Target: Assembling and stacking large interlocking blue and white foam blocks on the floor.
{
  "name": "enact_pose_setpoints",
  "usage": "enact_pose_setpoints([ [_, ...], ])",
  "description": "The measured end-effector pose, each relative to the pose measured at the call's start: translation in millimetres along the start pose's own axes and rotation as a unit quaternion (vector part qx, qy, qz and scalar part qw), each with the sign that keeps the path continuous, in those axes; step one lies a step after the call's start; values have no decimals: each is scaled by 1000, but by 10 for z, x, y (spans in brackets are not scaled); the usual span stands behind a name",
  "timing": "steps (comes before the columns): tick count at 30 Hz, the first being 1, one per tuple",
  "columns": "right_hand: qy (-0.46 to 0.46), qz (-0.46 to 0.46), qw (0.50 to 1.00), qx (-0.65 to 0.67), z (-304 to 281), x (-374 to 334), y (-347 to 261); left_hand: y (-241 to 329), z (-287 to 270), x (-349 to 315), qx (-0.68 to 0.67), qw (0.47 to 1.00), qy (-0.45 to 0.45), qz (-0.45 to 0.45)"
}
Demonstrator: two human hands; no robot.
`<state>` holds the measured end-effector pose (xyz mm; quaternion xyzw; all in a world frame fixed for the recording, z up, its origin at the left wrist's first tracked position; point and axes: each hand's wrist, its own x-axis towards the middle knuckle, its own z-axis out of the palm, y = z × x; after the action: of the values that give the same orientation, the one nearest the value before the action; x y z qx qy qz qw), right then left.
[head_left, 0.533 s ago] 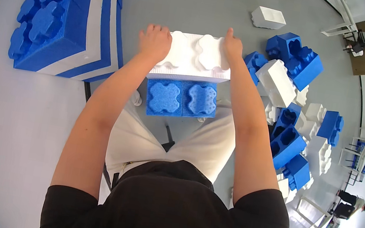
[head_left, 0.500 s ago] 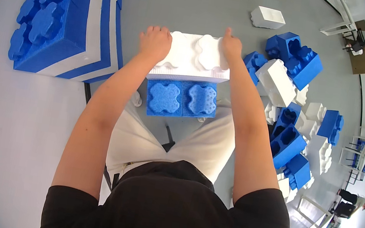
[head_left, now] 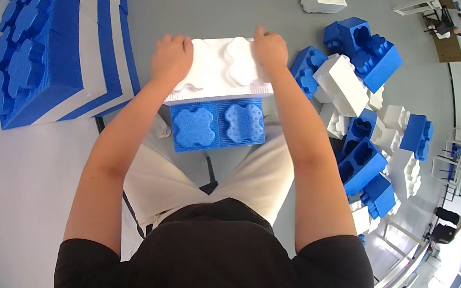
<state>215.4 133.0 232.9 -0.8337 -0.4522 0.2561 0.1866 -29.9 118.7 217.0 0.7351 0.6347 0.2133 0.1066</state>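
Note:
A large white foam building block (head_left: 216, 71) with raised clover-shaped knobs lies crosswise between my two hands. My left hand (head_left: 172, 60) is closed over its left end, fingers curled round the far edge. At the opposite end my right hand (head_left: 270, 50) grips the far right corner. Just nearer than the white block, and seemingly lower, a blue foam block (head_left: 219, 122) shows two knobs on top. Whether the white block rests on it or hangs above it, I cannot tell.
To my left stands a tall stack of blue and white blocks (head_left: 69, 50). Right of me lies a heap of loose blocks (head_left: 362, 157). A single white block (head_left: 322, 1) sits on the floor ahead. Two people are far off on the right, near a table (head_left: 444, 49).
The whole view has shifted and turned slightly, so stack, heap and blocks all appear farther left. Both hands keep their hold on the white block.

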Motion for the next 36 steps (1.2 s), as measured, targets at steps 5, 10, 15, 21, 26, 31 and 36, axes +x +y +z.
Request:
enact_pose_setpoints([
  [5,-3,5,1000,-20,3,68,-112,-10,0,122,-9,1000,-22,-11],
  [10,-7,-27,998,-54,3,-47,-136,9,-32,64,2,1000,0,-7],
  [15,34,-62,994,-87,66,-175,-17,-20,8,-88,18,1000,17,12],
  [21,23,-94,992,-76,84,-313,9,-66,5,-162,7,1000,21,10],
  [26,88,-110,981,-135,95,-436,112,-19,-17,-172,-29,999,2,39],
  [31,124,-78,979,-139,57,-503,359,101,130,-143,-26,997,-5,73],
  [36,126,-73,979,-144,53,-457,425,139,168,-99,-40,997,-19,65],
])
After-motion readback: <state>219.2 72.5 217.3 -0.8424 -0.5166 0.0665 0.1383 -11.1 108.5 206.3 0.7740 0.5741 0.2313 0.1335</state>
